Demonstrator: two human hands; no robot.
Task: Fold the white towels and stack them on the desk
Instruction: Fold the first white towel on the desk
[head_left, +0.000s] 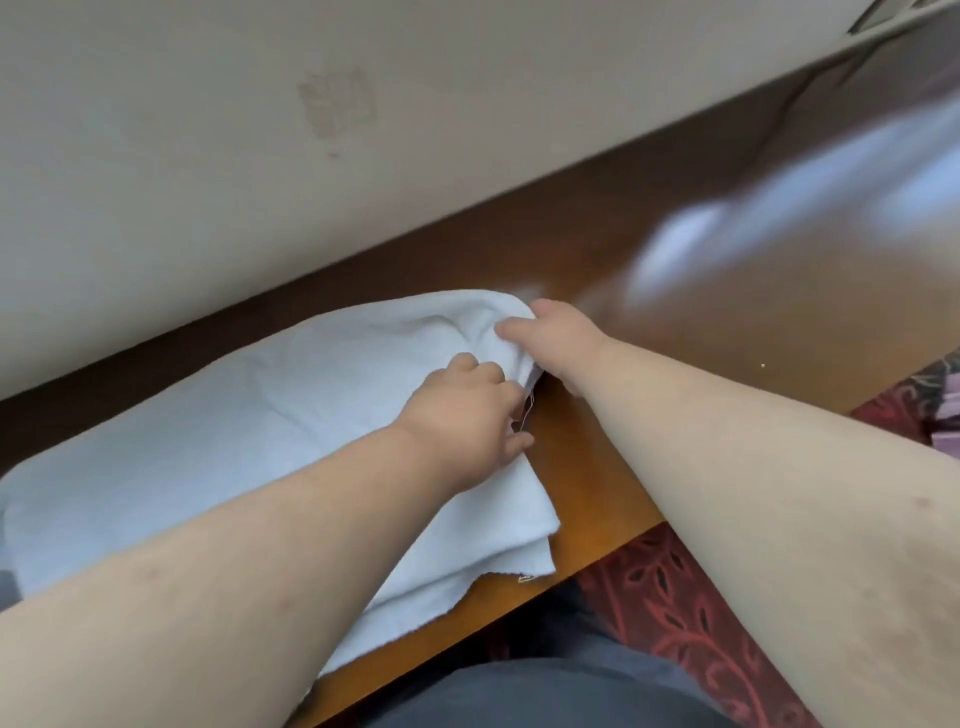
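A white towel (249, 415) lies spread in layers over the left part of the brown wooden desk (675, 322), its near corner hanging slightly past the front edge. My left hand (467, 415) grips the towel's right edge, fingers curled into the cloth. Just beyond it, my right hand (556, 343) pinches the same edge at the far right corner, where the fabric bunches up. Both forearms reach in from the bottom of the view.
A beige wall (260, 156) runs right behind the desk. The desk's right part shows bright window glare (779, 208). Below the front edge are my dark trousers (545, 686) and a red patterned carpet (691, 623).
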